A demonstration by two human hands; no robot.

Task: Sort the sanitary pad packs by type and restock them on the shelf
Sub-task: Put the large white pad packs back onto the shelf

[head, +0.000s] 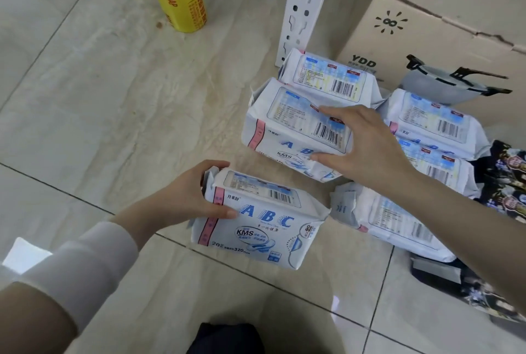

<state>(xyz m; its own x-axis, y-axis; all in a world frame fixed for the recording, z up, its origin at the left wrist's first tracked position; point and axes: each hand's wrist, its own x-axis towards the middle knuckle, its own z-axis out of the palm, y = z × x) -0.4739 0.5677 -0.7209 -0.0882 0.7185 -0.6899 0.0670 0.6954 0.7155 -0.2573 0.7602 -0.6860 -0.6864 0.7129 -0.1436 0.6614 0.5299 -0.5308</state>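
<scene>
Head view: left hand clamps the front pack, right hand the rear pack below the shelf post; glossy wrappers may slip.

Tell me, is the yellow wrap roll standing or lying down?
Standing: the yellow wrap roll rests on its round end on the floor, rising out of frame.

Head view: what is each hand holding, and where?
Left hand grips near ABC pack at its left end; right hand grips farther ABC pack at its right end.
</scene>
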